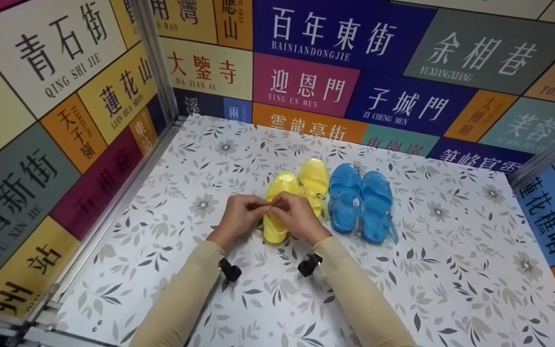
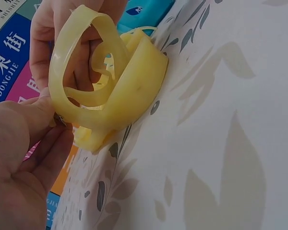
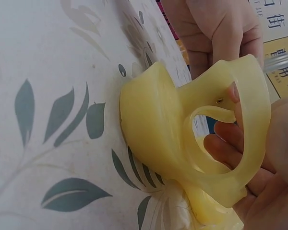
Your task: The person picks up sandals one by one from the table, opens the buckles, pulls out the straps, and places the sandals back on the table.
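A yellow jelly sandal (image 1: 275,232) lies on the table, its toe pointing away from me. My left hand (image 1: 241,216) pinches the sandal's ankle strap (image 2: 62,62) at its left side, where a small metal buckle (image 2: 60,120) shows between thumb and fingers. From the other side, my right hand (image 1: 297,212) holds the same strap, its fingers (image 3: 225,148) curled behind the loop. Both hands' fingertips meet over the sandal in the head view. Just right of it lies the second yellow sandal (image 1: 314,176), partly covered by my right hand.
A pair of blue sandals, the left one (image 1: 345,214) and the right one (image 1: 376,226), lies beside the yellow pair. Leaf-patterned paper covers the table (image 1: 451,270). Panels with street names (image 1: 306,82) wall in the back and sides. Each wrist wears a black camera (image 1: 230,270).
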The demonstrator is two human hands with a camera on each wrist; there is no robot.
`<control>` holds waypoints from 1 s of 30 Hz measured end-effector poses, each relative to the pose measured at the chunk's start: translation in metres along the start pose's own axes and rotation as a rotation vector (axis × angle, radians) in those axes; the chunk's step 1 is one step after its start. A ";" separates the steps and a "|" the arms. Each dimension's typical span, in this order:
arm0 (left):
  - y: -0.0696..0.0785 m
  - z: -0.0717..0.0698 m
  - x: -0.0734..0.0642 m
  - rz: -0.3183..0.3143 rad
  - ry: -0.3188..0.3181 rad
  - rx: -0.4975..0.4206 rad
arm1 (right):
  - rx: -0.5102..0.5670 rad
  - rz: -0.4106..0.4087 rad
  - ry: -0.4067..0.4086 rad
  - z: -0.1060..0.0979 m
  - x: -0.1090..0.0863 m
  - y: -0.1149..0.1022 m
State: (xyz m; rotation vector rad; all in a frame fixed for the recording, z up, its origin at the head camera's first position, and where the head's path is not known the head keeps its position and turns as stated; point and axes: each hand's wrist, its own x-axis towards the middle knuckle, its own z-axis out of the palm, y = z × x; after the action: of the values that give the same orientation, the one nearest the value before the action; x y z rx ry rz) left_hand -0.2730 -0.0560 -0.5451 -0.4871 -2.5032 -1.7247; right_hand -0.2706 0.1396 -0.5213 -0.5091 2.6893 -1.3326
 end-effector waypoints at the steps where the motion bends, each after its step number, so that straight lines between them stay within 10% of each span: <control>1: 0.000 0.000 0.000 0.001 -0.001 -0.003 | -0.001 -0.003 0.001 0.000 0.000 0.000; 30: 0.000 0.001 -0.002 0.018 0.027 0.008 | -0.008 -0.030 0.019 0.001 -0.002 0.001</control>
State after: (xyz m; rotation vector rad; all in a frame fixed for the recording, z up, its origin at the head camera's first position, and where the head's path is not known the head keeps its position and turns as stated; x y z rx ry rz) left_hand -0.2714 -0.0557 -0.5462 -0.4815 -2.4788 -1.7028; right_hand -0.2691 0.1401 -0.5229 -0.5424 2.7140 -1.3407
